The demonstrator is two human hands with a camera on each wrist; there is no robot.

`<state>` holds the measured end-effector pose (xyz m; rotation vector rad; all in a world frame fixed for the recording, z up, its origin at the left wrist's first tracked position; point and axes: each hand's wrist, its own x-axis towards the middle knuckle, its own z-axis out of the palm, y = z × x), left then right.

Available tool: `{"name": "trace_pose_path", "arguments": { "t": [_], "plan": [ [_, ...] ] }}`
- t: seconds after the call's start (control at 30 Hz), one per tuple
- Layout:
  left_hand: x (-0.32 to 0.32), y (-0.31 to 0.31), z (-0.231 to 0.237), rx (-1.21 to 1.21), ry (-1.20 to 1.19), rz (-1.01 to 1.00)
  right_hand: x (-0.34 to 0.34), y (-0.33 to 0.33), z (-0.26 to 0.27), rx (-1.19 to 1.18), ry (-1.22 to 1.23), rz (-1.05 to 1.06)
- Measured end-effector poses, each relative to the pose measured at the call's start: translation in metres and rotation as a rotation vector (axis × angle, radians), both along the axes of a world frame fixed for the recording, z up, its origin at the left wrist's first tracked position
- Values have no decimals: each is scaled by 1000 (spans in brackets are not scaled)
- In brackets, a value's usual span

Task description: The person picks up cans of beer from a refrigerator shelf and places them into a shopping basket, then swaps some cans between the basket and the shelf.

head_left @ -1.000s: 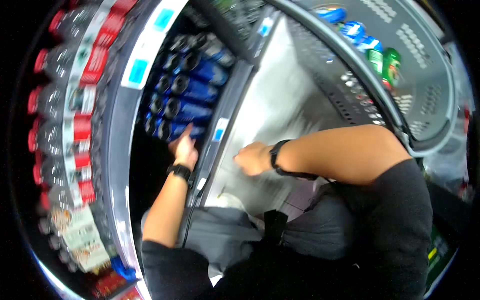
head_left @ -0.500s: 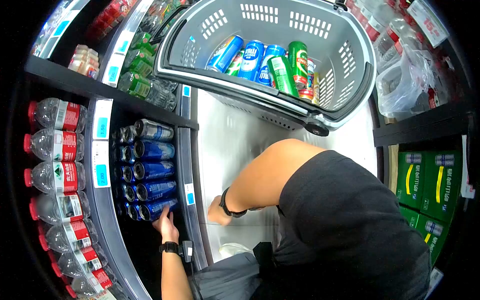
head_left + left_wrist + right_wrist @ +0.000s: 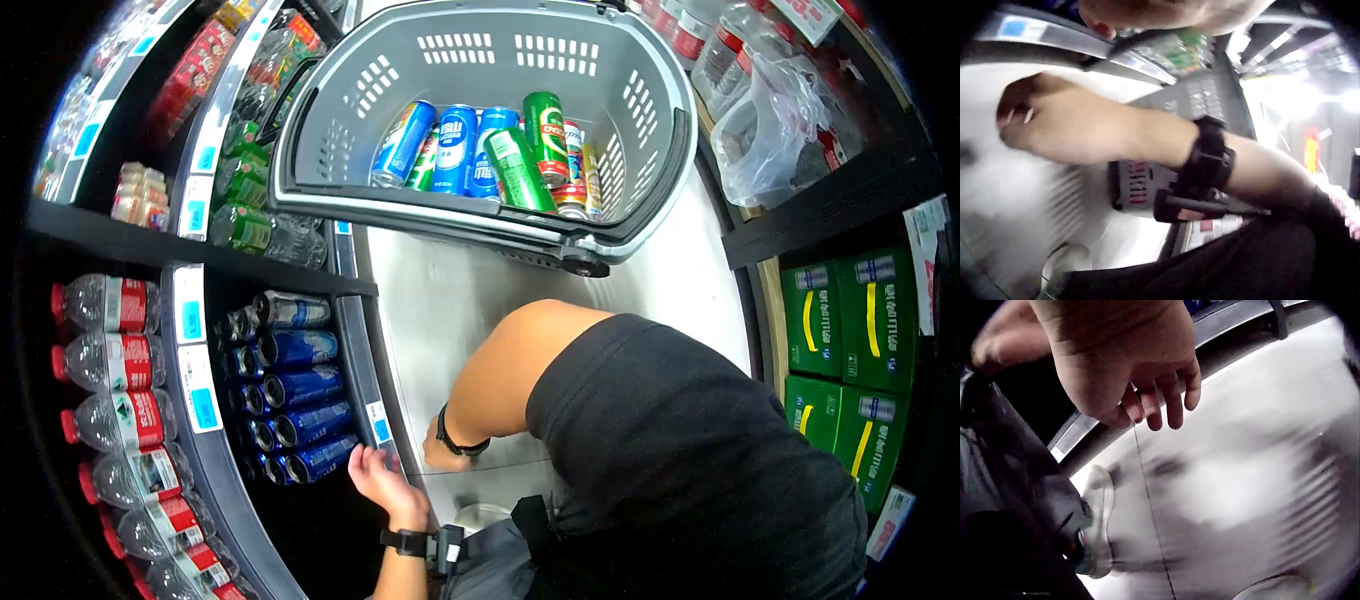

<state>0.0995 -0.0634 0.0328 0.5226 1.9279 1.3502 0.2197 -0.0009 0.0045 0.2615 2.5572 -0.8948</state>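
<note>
Blue cans (image 3: 305,385) lie stacked on their sides in a low shelf bay at the left of the head view. My left hand (image 3: 385,485) hovers by the lowest front can (image 3: 325,457), near the shelf's edge, its fingers loosely bent and holding nothing. Over the pale floor hangs my right hand (image 3: 440,448), mostly hidden behind its wrist in the head view. The right wrist view shows that same hand (image 3: 1141,362) with fingers hanging loosely and nothing in them.
A grey shopping basket (image 3: 350,150) stands ahead with several blue and green cans inside. Red-capped water bottles (image 3: 130,360) fill the shelf at left. Green cartons (image 3: 845,320) and a clear plastic bag (image 3: 765,130) are at right. A pale shoe (image 3: 1097,519) rests on the floor.
My left hand has drawn back from the front blue can toward the shelf's edge. My right hand stays low over the floor. The head view has swung, bringing the basket fully into sight.
</note>
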Motion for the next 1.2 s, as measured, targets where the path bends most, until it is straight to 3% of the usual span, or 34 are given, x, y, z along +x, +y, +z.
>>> {"name": "trace_pose_path", "arguments": {
  "t": [0.07,0.13,0.2,0.33,0.37,0.43,0.47,0.53,0.6,0.67,0.7,0.73,0.8,0.87,1.07,1.2],
  "plan": [
    [47,17,42,134,46,-260,5,3,-20,11,-131,5],
    [68,38,80,134,9,-664,19,9,-14,39,-182,28],
    [85,47,110,108,8,-817,26,10,-13,64,-235,83],
    [96,27,169,-2,-83,-761,17,11,-32,150,-243,322],
    [97,16,188,13,-7,-756,9,10,-39,201,-217,443],
    [76,-9,207,225,227,-865,-7,8,-55,178,-217,481],
    [90,-15,251,111,138,-817,-19,6,-65,166,-224,469],
    [55,-31,238,170,170,-735,-53,-8,-125,145,-222,512],
    [6,-61,230,344,240,-622,-83,-28,-181,-150,-344,109],
    [-24,-72,245,351,379,-668,-69,-29,-137,63,-303,203],
    [-24,-70,249,354,394,-663,-61,-19,-114,24,-261,189],
    [-22,-70,253,253,738,-606,-50,-11,-89,-16,-216,191],
    [-17,-71,258,7,1420,-407,-38,-9,-61,175,-56,343],
    [-36,-81,257,-221,1625,-413,-29,1,-25,188,-12,366],
    [-74,-77,247,-104,1605,-366,10,26,77,209,400,-7],
    [-98,-80,239,-13,1535,-400,40,49,168,436,496,-198]
  ]
}}
